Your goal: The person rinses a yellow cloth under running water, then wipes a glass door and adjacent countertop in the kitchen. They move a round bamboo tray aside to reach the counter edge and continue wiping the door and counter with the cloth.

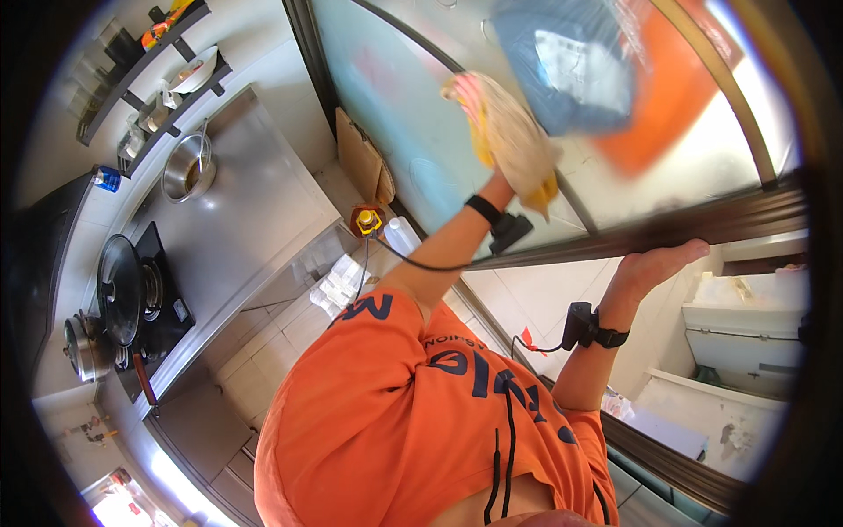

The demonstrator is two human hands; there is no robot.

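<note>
My left hand (502, 184) holds a beige and yellow cloth (517, 135) up against a frosted glass panel (408, 132). Motion blurs the cloth, and it hides most of my fingers. Below the glass runs a dark metal door frame (731, 214). My right hand (652, 265) holds this frame at its near edge; one digit lies along it and the other fingers are hidden. Blurred blue (560, 72) and orange bags (672, 99) show beyond my left hand, near the glass. Each wrist wears a black strap with a small device.
Left is a steel counter (257, 165) with a metal bowl (189, 168), and a gas stove (155, 290) with a lidded pan (120, 290). A yellow-capped container (367, 221), a plastic jug (400, 234) and cardboard (359, 155) stand near the glass. White cabinets (734, 349) are right.
</note>
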